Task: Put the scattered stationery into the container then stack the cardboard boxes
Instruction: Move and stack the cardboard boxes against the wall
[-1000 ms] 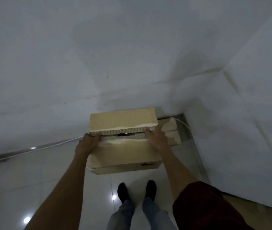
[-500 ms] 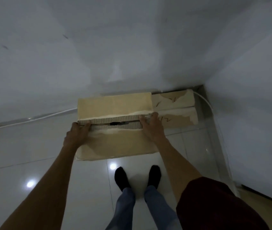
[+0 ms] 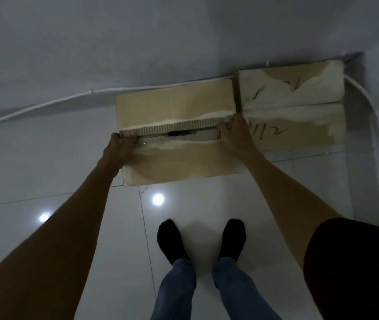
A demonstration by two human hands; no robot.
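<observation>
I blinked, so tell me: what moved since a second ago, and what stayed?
The plain tan cardboard box came down toward the floor, ending left of the torn, scribbled-on cardboard box. Nothing was let go: the left hand and right hand still grip its top seam ends. The scribbled-on box stayed in the corner.

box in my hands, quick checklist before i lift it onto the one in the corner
1. left hand grips held box at its left end: ok
2. right hand grips its right end: ok
3. top flaps shut: not ok, the seam gapes, something dark shows inside
4. corner box flaps closed: ok
5. held box off the floor: cannot tell
6. white cable behind both boxes free: cannot tell
</observation>
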